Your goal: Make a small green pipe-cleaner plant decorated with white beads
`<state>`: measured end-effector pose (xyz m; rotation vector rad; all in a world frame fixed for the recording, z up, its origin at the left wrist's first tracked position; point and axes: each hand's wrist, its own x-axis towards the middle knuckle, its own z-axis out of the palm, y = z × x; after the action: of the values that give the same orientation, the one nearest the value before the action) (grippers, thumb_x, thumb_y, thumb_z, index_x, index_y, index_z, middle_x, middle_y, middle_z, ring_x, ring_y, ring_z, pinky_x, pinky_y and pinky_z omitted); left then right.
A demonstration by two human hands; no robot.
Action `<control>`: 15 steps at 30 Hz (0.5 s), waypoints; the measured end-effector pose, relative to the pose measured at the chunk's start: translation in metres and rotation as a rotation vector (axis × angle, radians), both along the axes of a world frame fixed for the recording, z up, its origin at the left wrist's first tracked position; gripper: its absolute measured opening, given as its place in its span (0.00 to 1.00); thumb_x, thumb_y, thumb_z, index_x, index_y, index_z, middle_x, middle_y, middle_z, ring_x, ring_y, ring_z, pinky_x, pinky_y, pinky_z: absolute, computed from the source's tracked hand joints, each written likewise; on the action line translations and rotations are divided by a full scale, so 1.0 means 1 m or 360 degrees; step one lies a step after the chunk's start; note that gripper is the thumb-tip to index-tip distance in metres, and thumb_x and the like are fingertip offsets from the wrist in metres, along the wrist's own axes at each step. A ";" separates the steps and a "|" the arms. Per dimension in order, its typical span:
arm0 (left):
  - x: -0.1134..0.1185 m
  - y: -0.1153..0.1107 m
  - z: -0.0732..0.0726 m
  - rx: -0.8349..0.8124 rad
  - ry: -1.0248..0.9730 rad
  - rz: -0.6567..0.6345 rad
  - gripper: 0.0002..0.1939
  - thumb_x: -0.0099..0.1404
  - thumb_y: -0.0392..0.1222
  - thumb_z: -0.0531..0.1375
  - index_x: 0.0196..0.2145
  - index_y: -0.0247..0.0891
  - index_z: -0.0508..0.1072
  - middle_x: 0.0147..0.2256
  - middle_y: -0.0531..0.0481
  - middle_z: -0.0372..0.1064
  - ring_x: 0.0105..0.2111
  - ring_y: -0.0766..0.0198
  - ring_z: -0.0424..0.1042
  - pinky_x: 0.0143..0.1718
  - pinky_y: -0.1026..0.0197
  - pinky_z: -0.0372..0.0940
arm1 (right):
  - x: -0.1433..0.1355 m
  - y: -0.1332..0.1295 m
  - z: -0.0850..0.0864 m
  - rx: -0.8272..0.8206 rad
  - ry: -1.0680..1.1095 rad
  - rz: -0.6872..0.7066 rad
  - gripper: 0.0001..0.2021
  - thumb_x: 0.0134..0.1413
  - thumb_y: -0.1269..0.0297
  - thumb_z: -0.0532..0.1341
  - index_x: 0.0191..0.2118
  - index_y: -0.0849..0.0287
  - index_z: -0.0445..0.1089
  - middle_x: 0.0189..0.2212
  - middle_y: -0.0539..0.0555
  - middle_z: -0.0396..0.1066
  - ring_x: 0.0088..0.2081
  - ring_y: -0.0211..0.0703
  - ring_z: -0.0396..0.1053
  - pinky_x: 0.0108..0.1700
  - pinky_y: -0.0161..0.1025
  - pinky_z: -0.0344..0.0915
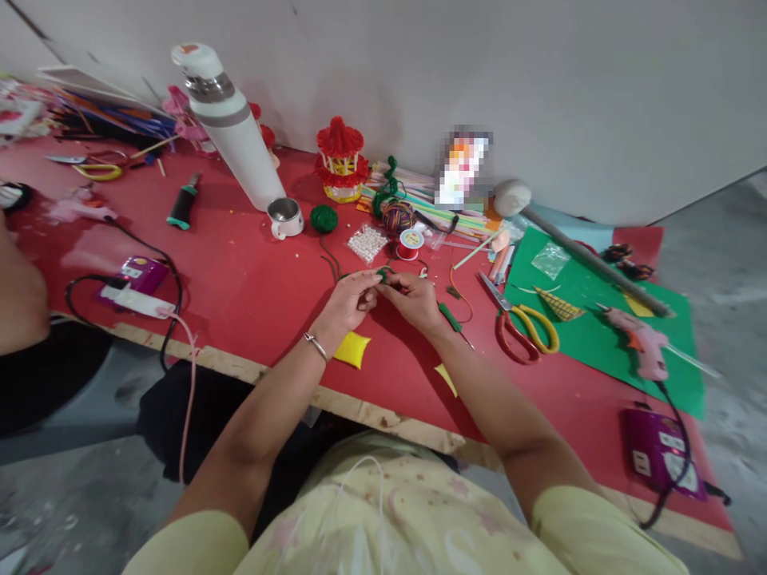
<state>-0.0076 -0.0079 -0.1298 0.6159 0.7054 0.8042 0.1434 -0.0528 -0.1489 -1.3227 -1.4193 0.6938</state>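
Observation:
My left hand (355, 299) and my right hand (413, 297) meet above the red table, fingertips pinched on a small piece of green yarn (382, 275). Behind them lie a green yarn ball (323, 218), a bag of white beads (367, 243) and a red thread spool (411, 244). A yellow packet (351, 350) sits beside my left wrist. Near my right forearm are a green-handled hook (451, 317) and scissors (520, 327) with red and yellow handles.
A white bottle (233, 128) and steel cup (286, 218) stand at the back left, with a red paper lantern (341, 160) beyond. A pink glue gun (644, 347) rests on green sheet (683, 335) at right. Another person's arm (21, 287) shows at far left.

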 end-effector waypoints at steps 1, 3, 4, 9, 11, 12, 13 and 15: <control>0.000 0.000 0.000 -0.0056 -0.0033 0.0007 0.14 0.49 0.37 0.72 0.28 0.34 0.70 0.19 0.61 0.56 0.16 0.79 0.51 0.16 0.71 0.43 | 0.001 0.000 0.001 0.0002 0.0001 0.0024 0.14 0.58 0.50 0.67 0.33 0.57 0.80 0.28 0.51 0.77 0.30 0.39 0.70 0.35 0.38 0.66; -0.001 0.000 0.000 -0.0170 -0.0093 0.0042 0.15 0.50 0.35 0.72 0.28 0.35 0.68 0.20 0.62 0.55 0.16 0.80 0.51 0.16 0.71 0.43 | 0.002 -0.001 0.002 -0.0010 -0.0008 0.0057 0.14 0.58 0.50 0.68 0.33 0.56 0.81 0.28 0.51 0.78 0.29 0.39 0.70 0.34 0.38 0.66; -0.001 0.000 0.000 -0.0216 -0.0116 0.0063 0.15 0.50 0.34 0.71 0.27 0.35 0.67 0.20 0.62 0.55 0.16 0.80 0.51 0.16 0.71 0.43 | 0.003 -0.001 0.002 -0.0015 -0.0019 0.0065 0.14 0.57 0.50 0.68 0.33 0.56 0.82 0.28 0.52 0.78 0.29 0.39 0.71 0.33 0.38 0.66; -0.003 0.001 0.000 -0.0303 -0.0150 0.0100 0.15 0.52 0.34 0.71 0.27 0.36 0.66 0.20 0.62 0.55 0.16 0.80 0.50 0.16 0.72 0.44 | 0.002 -0.002 0.005 -0.0010 -0.0025 0.0084 0.14 0.59 0.50 0.67 0.34 0.55 0.82 0.30 0.52 0.79 0.30 0.41 0.72 0.35 0.39 0.67; -0.003 0.001 0.002 -0.0310 -0.0151 0.0082 0.14 0.54 0.35 0.70 0.28 0.35 0.66 0.20 0.61 0.54 0.16 0.79 0.50 0.16 0.72 0.44 | 0.000 -0.002 0.006 0.0016 0.0023 0.0069 0.14 0.60 0.50 0.66 0.36 0.55 0.81 0.32 0.52 0.80 0.32 0.42 0.73 0.38 0.40 0.69; -0.004 0.001 0.003 -0.0314 -0.0152 0.0082 0.14 0.54 0.35 0.70 0.28 0.35 0.67 0.19 0.61 0.54 0.16 0.79 0.50 0.16 0.72 0.44 | 0.000 -0.003 0.007 0.0037 0.0038 0.0053 0.14 0.61 0.50 0.65 0.37 0.55 0.81 0.33 0.52 0.80 0.33 0.42 0.74 0.38 0.40 0.69; -0.004 0.001 0.003 -0.0322 -0.0152 0.0090 0.13 0.54 0.35 0.70 0.28 0.35 0.67 0.19 0.61 0.54 0.16 0.79 0.50 0.15 0.72 0.44 | 0.000 -0.004 0.008 0.0055 0.0041 0.0036 0.14 0.61 0.51 0.65 0.39 0.55 0.81 0.34 0.52 0.80 0.34 0.42 0.74 0.39 0.40 0.68; -0.004 0.001 0.005 -0.0331 -0.0141 0.0112 0.14 0.54 0.35 0.70 0.27 0.35 0.66 0.18 0.62 0.52 0.16 0.79 0.50 0.15 0.72 0.43 | 0.000 -0.005 0.010 0.0052 0.0018 0.0020 0.14 0.62 0.51 0.63 0.38 0.56 0.80 0.33 0.52 0.79 0.33 0.41 0.72 0.37 0.39 0.67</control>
<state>-0.0117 -0.0064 -0.1252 0.3673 0.7217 0.8061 0.1435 -0.0579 -0.1387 -1.2836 -1.4255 0.6829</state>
